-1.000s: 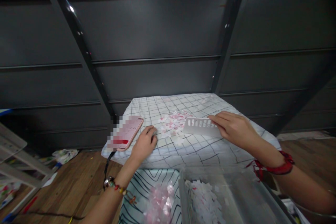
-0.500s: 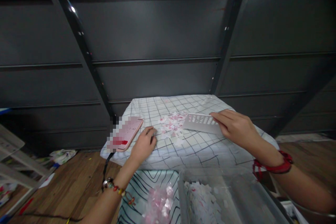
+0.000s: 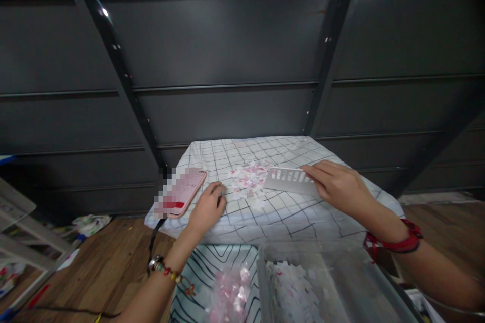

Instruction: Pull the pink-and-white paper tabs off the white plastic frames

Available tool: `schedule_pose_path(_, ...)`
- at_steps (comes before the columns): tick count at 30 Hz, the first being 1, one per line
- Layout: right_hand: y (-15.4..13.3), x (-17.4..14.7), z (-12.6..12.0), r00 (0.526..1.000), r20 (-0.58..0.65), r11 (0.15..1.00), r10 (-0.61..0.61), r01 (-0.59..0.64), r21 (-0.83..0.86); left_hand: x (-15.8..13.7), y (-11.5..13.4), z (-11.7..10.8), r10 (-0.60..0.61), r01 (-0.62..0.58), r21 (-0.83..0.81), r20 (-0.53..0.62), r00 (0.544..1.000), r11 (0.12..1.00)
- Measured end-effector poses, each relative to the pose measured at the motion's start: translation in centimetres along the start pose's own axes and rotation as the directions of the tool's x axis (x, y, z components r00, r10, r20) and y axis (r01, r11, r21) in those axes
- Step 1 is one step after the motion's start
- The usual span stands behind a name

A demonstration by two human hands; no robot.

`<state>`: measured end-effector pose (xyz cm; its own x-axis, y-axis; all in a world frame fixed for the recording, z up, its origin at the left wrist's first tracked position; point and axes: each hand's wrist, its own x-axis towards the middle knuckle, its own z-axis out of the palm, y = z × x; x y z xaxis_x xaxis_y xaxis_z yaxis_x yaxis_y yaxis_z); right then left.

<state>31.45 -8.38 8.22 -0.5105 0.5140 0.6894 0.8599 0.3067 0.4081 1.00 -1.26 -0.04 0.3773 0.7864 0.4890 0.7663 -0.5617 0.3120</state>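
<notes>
My right hand (image 3: 337, 184) grips the right end of a white slotted plate (image 3: 290, 181), thumb and fingers closed on it. The plate is tilted over the checked cloth (image 3: 231, 154), its left end beside a loose heap of small white and pink paper pieces (image 3: 250, 176). On the other side of the heap, my left hand (image 3: 209, 207) rests on the cloth with its fingers loosely bent and apart, holding nothing that shows. A pink phone (image 3: 187, 192) lies just left of that hand, partly blurred out.
Nearest me stand a clear plastic bin (image 3: 352, 277) partly filled with paper scraps (image 3: 290, 287) and a striped tray (image 3: 206, 257) holding clear bags with pink contents (image 3: 229, 295). A dark panelled wall (image 3: 223, 40) rises behind the cloth. A white frame (image 3: 30, 242) stands left.
My right hand and the slotted plate have shifted slightly down and left, and the plate's tilt has changed a little. My left hand stays in place.
</notes>
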Motion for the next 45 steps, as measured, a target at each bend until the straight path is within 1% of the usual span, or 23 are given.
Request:
schedule_pose_path(3, -0.6, 0.5, 0.2, 1.0, -0.003, 0.999, -0.011, 0.011, 0.03, 0.0, 0.0, 0.0, 0.007, -0.007, 0.0, -0.004, 1.0, 1.0)
schedule_pose_path(6, -1.0, 0.8, 0.3, 0.999, 0.024, 0.998, -0.03, 0.029, 0.06, 0.0, -0.1, 0.1, 0.01, -0.01, 0.0, -0.002, 1.0, 1.0)
schedule_pose_path(8, -1.0, 0.8, 0.2, 0.998, 0.034, 0.996, -0.047, 0.044, 0.084, 0.0, -0.1, 0.2, 0.004, -0.004, 0.004, 0.003, 1.0, 1.0)
schedule_pose_path(11, -0.7, 0.4, -0.4, 0.998, 0.018, 0.993, -0.058, 0.056, 0.107, 0.0, -0.2, 0.2, -0.005, 0.005, 0.005, 0.006, 1.0, 1.0)
schedule_pose_path(16, -0.8, 0.5, -0.4, 0.999, -0.009, 0.994, -0.034, 0.035, 0.105, 0.0, -0.1, 0.3, -0.012, 0.012, -0.007, 0.001, 1.0, 1.0)
schedule_pose_path(20, -1.2, 0.7, -0.1, 0.998, 0.008, 0.991, -0.058, 0.057, 0.124, -0.1, 0.0, 0.3, -0.002, 0.002, -0.017, -0.004, 1.0, 1.0)
schedule_pose_path(24, -0.9, 0.3, -1.0, 0.997, 0.011, 0.988, -0.08, 0.078, 0.136, 0.0, -0.1, 0.3, -0.002, 0.002, -0.019, -0.002, 1.0, 1.0)
schedule_pose_path(28, -0.6, 0.0, -1.8, 0.998, -0.007, 0.989, -0.066, 0.067, 0.132, 0.1, -0.2, 0.2, -0.012, 0.012, -0.021, 0.009, 1.0, 1.0)
schedule_pose_path(35, -1.4, 0.5, -0.8, 0.996, -0.005, 0.985, -0.091, 0.091, 0.146, 0.0, 0.0, 0.1, -0.007, 0.007, -0.012, 0.011, 1.0, 1.0)
schedule_pose_path(38, -1.2, 0.3, -1.1, 0.996, -0.001, 0.982, -0.095, 0.093, 0.162, 0.0, -0.1, 0.1, -0.01, 0.011, -0.009, 0.017, 1.0, 1.0)
schedule_pose_path(42, -0.8, 0.1, -1.9, 0.995, -0.027, 0.982, -0.094, 0.097, 0.162, 0.0, -0.2, 0.2, -0.015, 0.015, -0.01, 0.008, 1.0, 1.0)
schedule_pose_path(45, -0.9, 0.0, -1.9, 0.995, -0.031, 0.982, -0.091, 0.095, 0.165, 0.0, -0.2, 0.1, -0.017, 0.017, -0.016, 0.005, 1.0, 1.0)
